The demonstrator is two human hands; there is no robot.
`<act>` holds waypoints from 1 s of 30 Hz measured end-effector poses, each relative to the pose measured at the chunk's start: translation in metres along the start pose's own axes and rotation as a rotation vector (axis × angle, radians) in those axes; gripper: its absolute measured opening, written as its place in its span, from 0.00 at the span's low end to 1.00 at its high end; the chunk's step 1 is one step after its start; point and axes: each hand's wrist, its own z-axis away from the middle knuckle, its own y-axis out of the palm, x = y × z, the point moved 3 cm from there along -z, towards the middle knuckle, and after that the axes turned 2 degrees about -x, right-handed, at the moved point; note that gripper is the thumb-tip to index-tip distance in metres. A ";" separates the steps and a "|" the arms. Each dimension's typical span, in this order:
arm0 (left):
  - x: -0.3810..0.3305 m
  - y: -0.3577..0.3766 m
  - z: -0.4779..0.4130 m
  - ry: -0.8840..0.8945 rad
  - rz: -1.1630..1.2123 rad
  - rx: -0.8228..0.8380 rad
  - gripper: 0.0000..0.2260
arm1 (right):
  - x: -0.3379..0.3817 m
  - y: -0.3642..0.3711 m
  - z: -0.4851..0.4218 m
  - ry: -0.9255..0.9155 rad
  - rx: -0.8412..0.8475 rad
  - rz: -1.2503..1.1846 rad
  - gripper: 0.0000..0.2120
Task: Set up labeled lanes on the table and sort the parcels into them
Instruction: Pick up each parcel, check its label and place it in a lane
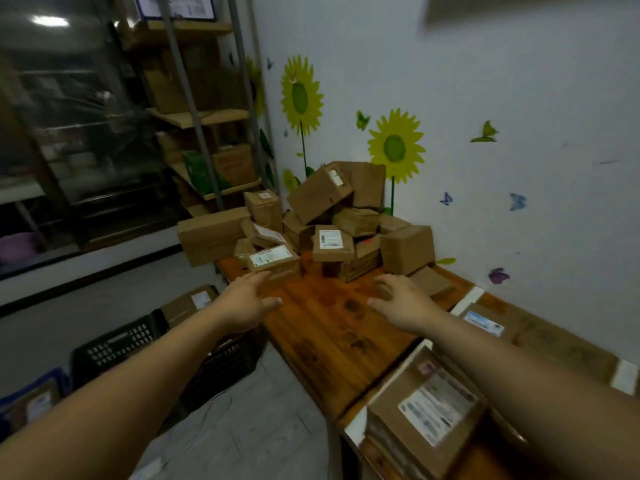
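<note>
A heap of brown cardboard parcels (332, 216) is piled in the far corner of the wooden table (332, 327). My left hand (247, 299) reaches out with fingers spread, its fingertips just short of a small labelled parcel (273, 261) at the heap's front left. My right hand (398, 303) hovers over the table with loosely bent fingers, near the heap's front right, holding nothing. White tape strips (467, 301) mark lanes across the table. A flat labelled parcel (540, 334) and a stack of labelled parcels (426, 407) lie in the near lanes.
A black plastic crate (121, 344) with a parcel (190, 303) stands on the floor left of the table, a blue crate (31, 396) nearer me. Metal shelving (204, 133) with boxes rises behind. The wall with sunflower stickers (396, 147) borders the table's right side.
</note>
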 end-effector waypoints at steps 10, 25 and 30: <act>0.079 -0.053 -0.182 0.031 0.109 0.148 0.28 | 0.070 0.056 -0.164 0.125 -0.063 0.008 0.29; 0.037 0.045 -0.396 -0.099 0.291 0.403 0.31 | -0.011 0.089 -0.340 0.466 -0.038 -0.110 0.26; 0.021 0.085 -0.422 -0.183 0.473 0.519 0.20 | -0.037 0.103 -0.360 0.527 -0.066 -0.202 0.22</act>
